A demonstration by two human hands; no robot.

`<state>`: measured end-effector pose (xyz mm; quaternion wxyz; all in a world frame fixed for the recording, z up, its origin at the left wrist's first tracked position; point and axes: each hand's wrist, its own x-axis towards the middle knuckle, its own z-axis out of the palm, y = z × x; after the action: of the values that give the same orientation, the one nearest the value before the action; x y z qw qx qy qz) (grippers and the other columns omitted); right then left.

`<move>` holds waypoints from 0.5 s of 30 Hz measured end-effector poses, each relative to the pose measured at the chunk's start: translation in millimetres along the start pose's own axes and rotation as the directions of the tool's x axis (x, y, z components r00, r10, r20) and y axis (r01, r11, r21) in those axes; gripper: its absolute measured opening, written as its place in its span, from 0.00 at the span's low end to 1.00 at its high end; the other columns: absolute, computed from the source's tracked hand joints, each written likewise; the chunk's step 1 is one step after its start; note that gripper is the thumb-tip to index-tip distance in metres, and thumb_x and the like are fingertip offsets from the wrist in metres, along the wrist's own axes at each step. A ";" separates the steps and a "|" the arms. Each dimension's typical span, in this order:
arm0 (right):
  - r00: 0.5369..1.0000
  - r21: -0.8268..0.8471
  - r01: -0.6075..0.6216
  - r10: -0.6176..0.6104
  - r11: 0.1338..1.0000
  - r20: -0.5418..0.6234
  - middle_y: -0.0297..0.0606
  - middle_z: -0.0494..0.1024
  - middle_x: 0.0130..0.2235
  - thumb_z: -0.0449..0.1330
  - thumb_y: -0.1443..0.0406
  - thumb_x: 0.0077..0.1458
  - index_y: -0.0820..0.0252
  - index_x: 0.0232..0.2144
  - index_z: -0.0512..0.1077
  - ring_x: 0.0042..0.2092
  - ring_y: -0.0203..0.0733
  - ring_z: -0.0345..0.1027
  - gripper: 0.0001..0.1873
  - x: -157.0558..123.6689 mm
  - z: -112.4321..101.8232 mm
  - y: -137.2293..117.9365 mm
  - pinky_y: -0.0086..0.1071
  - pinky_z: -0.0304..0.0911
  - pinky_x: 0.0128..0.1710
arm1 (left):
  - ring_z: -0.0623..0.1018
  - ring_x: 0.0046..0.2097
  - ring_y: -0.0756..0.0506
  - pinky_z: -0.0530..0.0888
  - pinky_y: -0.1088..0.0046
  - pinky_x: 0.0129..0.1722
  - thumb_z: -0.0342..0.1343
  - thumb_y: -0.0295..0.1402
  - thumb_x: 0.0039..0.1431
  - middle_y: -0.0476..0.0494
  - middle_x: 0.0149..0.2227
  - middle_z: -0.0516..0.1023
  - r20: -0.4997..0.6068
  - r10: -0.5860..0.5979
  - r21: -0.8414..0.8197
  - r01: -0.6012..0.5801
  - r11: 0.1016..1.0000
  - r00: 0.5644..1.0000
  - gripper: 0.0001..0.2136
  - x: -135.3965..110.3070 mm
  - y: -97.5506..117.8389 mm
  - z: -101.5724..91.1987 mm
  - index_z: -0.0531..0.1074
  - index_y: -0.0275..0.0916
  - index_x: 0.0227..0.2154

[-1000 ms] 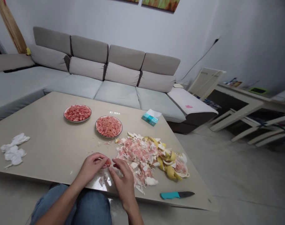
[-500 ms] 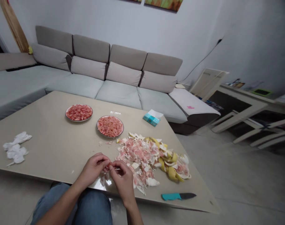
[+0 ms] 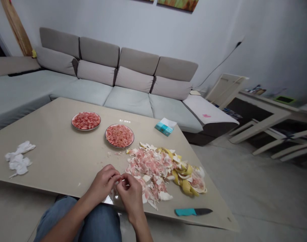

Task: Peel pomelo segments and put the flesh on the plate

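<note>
My left hand [image 3: 105, 183] and my right hand [image 3: 131, 196] meet over the near edge of the table. Their fingertips pinch a small reddish piece of pomelo flesh [image 3: 119, 178] from both sides; the fingers cover most of it. Right beside my right hand spreads a heap of pink-white membrane scraps [image 3: 150, 164], with thick yellow pomelo peel [image 3: 187, 186] at its right end. Beyond my hands, reddish flesh pieces [image 3: 119, 135] fill the nearer plate [image 3: 119, 147]. More flesh [image 3: 86, 120] is piled on the second plate [image 3: 86, 129], farther left.
A knife with a teal handle [image 3: 185, 212] lies near the table's front right edge, its dark blade pointing right. A blue tissue pack [image 3: 164, 128] sits at the back right. Crumpled white tissues [image 3: 20, 158] lie on the left. Behind the table [image 3: 57, 148] stands a grey sofa [image 3: 129, 101].
My fingers have shifted slightly around the pomelo piece, and my right hand has tilted a little. The whole view has moved slightly; the plates, heap and knife stay in place.
</note>
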<state>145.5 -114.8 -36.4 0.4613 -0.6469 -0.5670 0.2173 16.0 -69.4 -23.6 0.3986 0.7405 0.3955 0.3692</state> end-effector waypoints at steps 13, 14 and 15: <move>0.988 0.290 -0.150 0.134 0.945 0.073 0.34 0.76 0.24 0.56 0.69 0.45 0.61 0.27 0.74 0.24 0.36 0.69 0.06 3.6 -7.8 -2.1 0.25 0.66 0.25 | 0.76 0.33 0.46 0.73 0.71 0.35 0.56 0.39 0.53 0.46 0.29 0.74 0.097 -0.329 -0.416 0.339 0.844 0.939 0.11 5.1 -1.6 2.2 0.74 0.35 0.27; 0.987 0.315 -0.156 0.139 0.936 0.076 0.34 0.76 0.25 0.57 0.69 0.46 0.61 0.27 0.73 0.26 0.37 0.70 0.06 3.4 -7.7 -2.6 0.26 0.67 0.26 | 0.76 0.33 0.46 0.73 0.70 0.35 0.56 0.40 0.52 0.46 0.29 0.75 0.117 -0.357 -0.453 0.369 0.811 0.927 0.12 5.3 -3.1 3.0 0.74 0.35 0.28; 0.987 0.335 -0.159 0.139 0.929 0.083 0.35 0.77 0.26 0.57 0.68 0.46 0.61 0.28 0.73 0.27 0.37 0.71 0.06 3.0 -7.5 -3.1 0.26 0.68 0.27 | 0.76 0.33 0.46 0.73 0.70 0.35 0.57 0.40 0.52 0.45 0.29 0.75 0.128 -0.371 -0.474 0.386 0.791 0.920 0.12 5.5 -4.7 3.4 0.74 0.34 0.29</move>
<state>150.6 -114.8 -29.4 0.5319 -0.5921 -0.4830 0.3650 19.8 -63.8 -27.8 0.6445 0.5258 0.4230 0.3594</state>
